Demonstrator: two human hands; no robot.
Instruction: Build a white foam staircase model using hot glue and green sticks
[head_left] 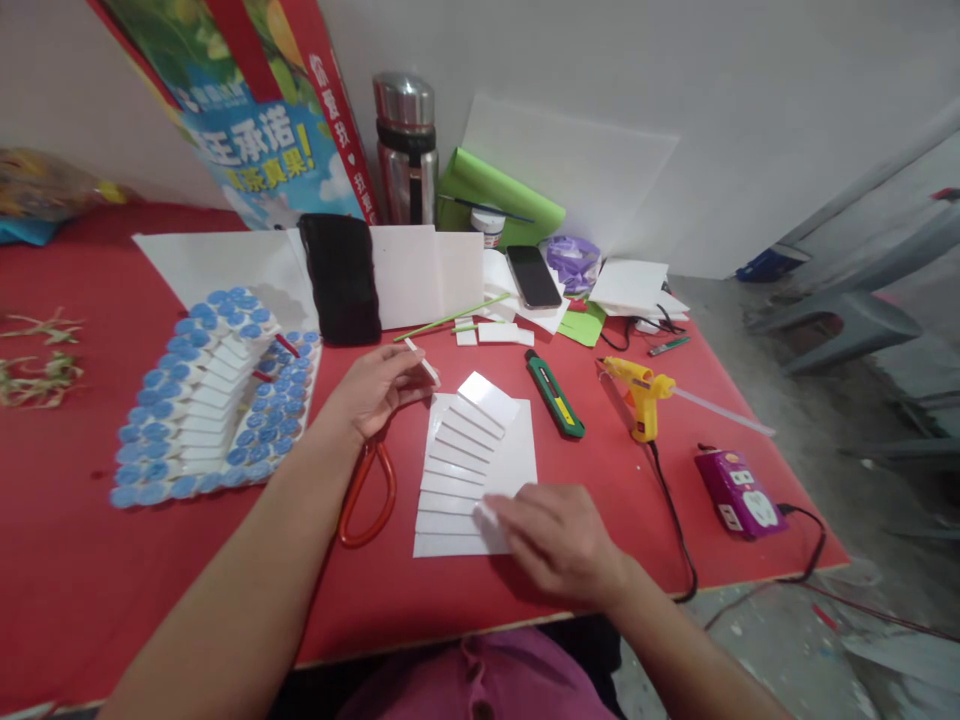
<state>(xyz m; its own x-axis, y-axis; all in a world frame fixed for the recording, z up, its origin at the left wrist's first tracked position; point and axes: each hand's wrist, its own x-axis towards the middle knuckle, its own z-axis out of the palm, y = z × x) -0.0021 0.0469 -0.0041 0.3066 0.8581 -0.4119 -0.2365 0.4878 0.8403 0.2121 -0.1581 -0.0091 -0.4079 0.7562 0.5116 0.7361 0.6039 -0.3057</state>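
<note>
My left hand (pixel 384 385) pinches a narrow white strip of board (pixel 424 364) above the table. Beneath its wrist lies an orange-red looped handle (pixel 369 497), its other end hidden by my arm. Between my hands, several overlapping white board pieces (pixel 459 462) form a curved row of steps on a white sheet (pixel 520 450). My right hand (pixel 559 535) is closed at the near right corner of that sheet, with a blurred small white piece (pixel 486 513) at its fingertips. A green utility knife (pixel 555 395) lies right of the sheet.
On the left stands a white stepped model with blue discs (pixel 262 425). A yellow glue gun (pixel 640 390) and purple power box (pixel 739 492) sit right, with cords over the edge. Behind are a black case (pixel 341 280), phone (pixel 534 277), steel flask (pixel 409 150) and white offcuts (pixel 504 333).
</note>
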